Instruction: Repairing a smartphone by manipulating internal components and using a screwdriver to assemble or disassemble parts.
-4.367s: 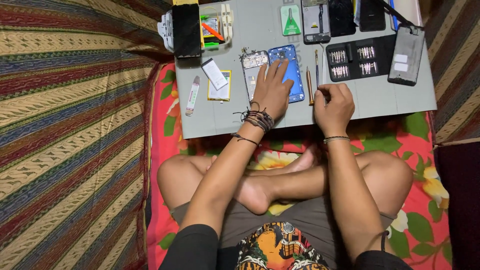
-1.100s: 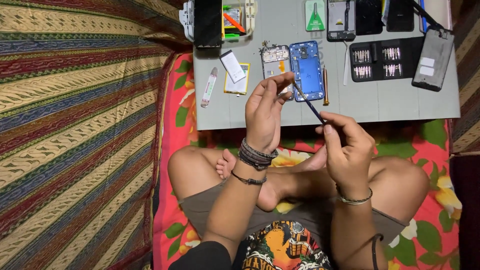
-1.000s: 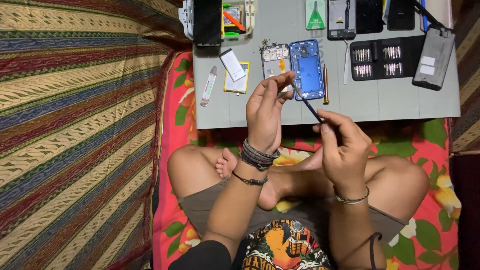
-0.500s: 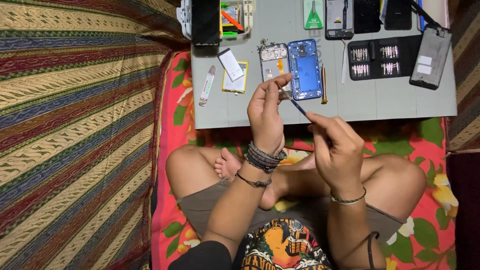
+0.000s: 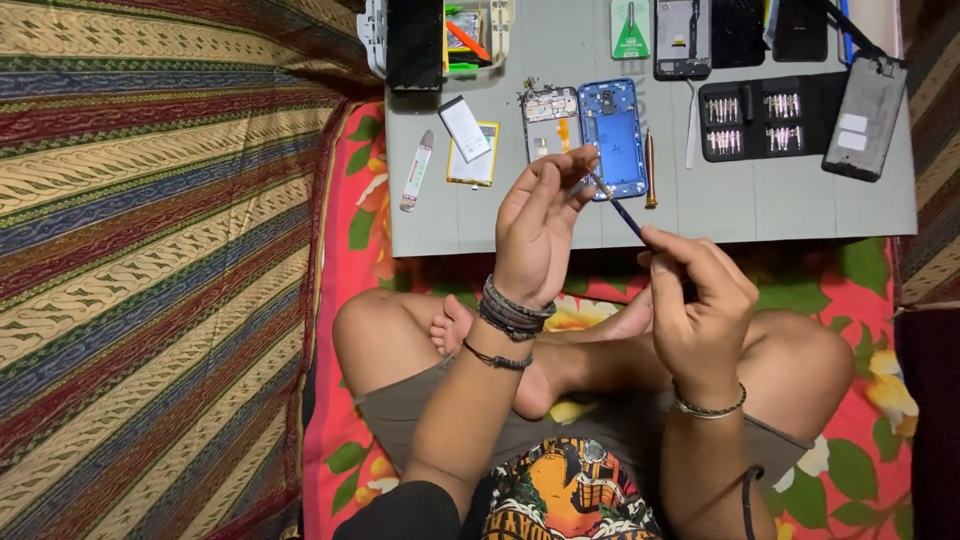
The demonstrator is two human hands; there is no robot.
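- Already opened up: blue phone [image 5: 612, 135] lying face down on the grey counter [image 5: 560, 215], its inner frame [image 5: 551, 122] set just beside it to the left, so the taking-apart looks well under way.
- Still apart on the counter: battery [image 5: 473, 155], bit case [image 5: 762, 115], brown screwdriver [image 5: 650, 168]; nothing put back together yet.
- Left hand [image 5: 538, 225] raised above the counter edge, wrist bent, fingertips pinched on something too small to make out.
- Right hand [image 5: 698, 305] lifted over the lap, clenched around a thin dark tool [image 5: 618, 206], tip angled up to the left fingertips.
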